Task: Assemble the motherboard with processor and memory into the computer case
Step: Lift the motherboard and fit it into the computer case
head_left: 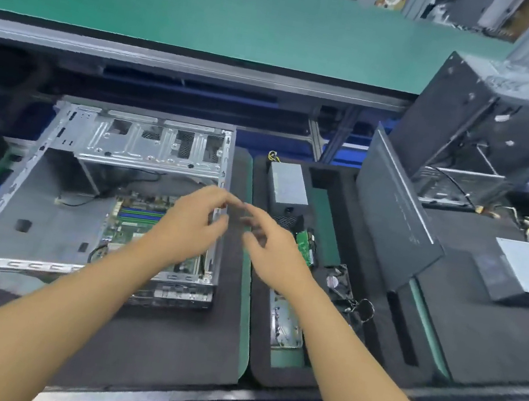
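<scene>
An open silver computer case lies on its side on a dark mat at the left. A green motherboard with blue memory slots sits inside its right half, partly hidden by my left arm. My left hand hovers over the case's right wall with its fingers loosely bent and nothing visibly in them. My right hand hangs just to the right of the case, fingers relaxed and empty. Both hands are blurred.
A foam tray at the centre holds a grey power supply, a small green circuit board, a black fan and a metal bracket. A dark case panel leans at the right. Another black case stands behind it.
</scene>
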Action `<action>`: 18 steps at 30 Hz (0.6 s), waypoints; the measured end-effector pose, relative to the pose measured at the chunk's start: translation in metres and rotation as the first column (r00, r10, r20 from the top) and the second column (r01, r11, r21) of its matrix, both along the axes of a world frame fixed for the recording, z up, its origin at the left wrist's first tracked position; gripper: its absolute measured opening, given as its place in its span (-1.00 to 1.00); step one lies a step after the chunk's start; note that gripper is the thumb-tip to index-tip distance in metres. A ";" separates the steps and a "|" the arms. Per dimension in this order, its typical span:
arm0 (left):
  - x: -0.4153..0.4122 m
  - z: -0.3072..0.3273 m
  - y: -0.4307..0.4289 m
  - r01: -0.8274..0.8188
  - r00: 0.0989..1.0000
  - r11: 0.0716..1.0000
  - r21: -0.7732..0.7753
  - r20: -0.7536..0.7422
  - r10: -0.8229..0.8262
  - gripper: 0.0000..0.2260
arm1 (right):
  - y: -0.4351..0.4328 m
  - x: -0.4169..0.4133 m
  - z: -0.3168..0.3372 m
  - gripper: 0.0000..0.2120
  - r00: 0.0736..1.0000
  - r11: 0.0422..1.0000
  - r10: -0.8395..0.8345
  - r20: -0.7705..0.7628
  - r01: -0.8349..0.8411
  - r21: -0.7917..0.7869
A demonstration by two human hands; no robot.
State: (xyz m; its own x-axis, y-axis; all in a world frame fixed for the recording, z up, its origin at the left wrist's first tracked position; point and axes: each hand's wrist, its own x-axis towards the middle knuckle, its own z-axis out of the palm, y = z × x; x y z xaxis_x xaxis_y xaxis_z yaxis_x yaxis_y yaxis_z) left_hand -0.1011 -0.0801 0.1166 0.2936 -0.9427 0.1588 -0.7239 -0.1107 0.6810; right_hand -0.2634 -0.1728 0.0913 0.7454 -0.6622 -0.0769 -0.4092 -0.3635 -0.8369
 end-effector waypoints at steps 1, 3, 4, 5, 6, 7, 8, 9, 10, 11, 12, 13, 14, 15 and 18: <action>-0.004 -0.001 -0.004 0.036 0.997 0.999 0.031 0.068 -0.038 -0.74 | -0.005 -0.012 -0.006 -0.63 0.999 0.999 -0.042 -0.024 0.042 -0.002; -0.013 -0.003 -0.010 0.129 0.967 0.985 0.111 0.205 -0.150 -0.74 | -0.018 -0.035 -0.017 -0.74 0.982 0.990 -0.143 -0.121 0.144 0.005; -0.019 -0.005 -0.013 0.177 0.938 0.972 0.154 0.274 -0.214 -0.74 | -0.025 -0.046 -0.023 -0.76 0.962 0.982 -0.180 -0.208 0.188 0.018; -0.027 -0.007 -0.017 0.224 0.907 0.955 0.192 0.318 -0.276 -0.73 | -0.031 -0.057 -0.030 -0.76 0.930 0.976 -0.194 -0.312 0.215 0.034; -0.037 -0.010 -0.022 0.266 0.890 0.937 0.225 0.316 -0.328 -0.73 | -0.035 -0.067 -0.039 -0.77 0.890 0.970 -0.195 -0.411 0.237 0.053; -0.049 -0.014 -0.027 0.302 0.887 0.920 0.251 0.279 -0.367 -0.73 | -0.037 -0.076 -0.048 -0.78 0.852 0.965 -0.188 -0.488 0.253 0.069; -0.061 -0.020 -0.032 0.327 0.896 0.905 0.271 0.215 -0.388 -0.73 | -0.038 -0.082 -0.058 -0.80 0.820 0.964 -0.175 -0.544 0.257 0.076; -0.074 -0.028 -0.036 0.334 0.912 0.898 0.287 0.142 -0.385 -0.73 | -0.036 -0.087 -0.069 -0.81 0.794 0.967 -0.158 -0.587 0.246 0.072; -0.086 -0.037 -0.040 0.324 0.931 0.898 0.299 0.071 -0.359 -0.73 | -0.034 -0.089 -0.080 -0.82 0.772 0.971 -0.142 -0.620 0.231 0.066; -0.096 -0.047 -0.042 0.298 0.949 0.902 0.312 0.004 -0.315 -0.73 | -0.030 -0.090 -0.093 -0.83 0.754 0.972 -0.130 -0.644 0.225 0.068; -0.104 -0.059 -0.042 0.260 0.965 0.907 0.330 -0.064 -0.253 -0.74 | -0.027 -0.089 -0.106 -0.82 0.742 0.970 -0.124 -0.659 0.231 0.077; -0.111 -0.072 -0.041 0.218 0.975 0.909 0.356 -0.131 -0.182 -0.74 | -0.024 -0.087 -0.120 -0.81 0.734 0.966 -0.126 -0.668 0.243 0.085; -0.116 -0.085 -0.039 0.177 0.976 0.904 0.388 -0.190 -0.110 -0.75 | -0.021 -0.084 -0.133 -0.81 0.727 0.959 -0.140 -0.673 0.268 0.090; -0.119 -0.097 -0.035 0.141 0.971 0.897 0.419 -0.235 -0.043 -0.75 | -0.018 -0.081 -0.145 -0.81 0.722 0.946 -0.166 -0.671 0.308 0.097; -0.122 -0.130 -0.023 0.055 0.956 0.884 0.464 -0.279 0.087 -0.80 | -0.014 -0.073 -0.178 -0.78 0.710 0.897 -0.298 -0.638 0.437 0.067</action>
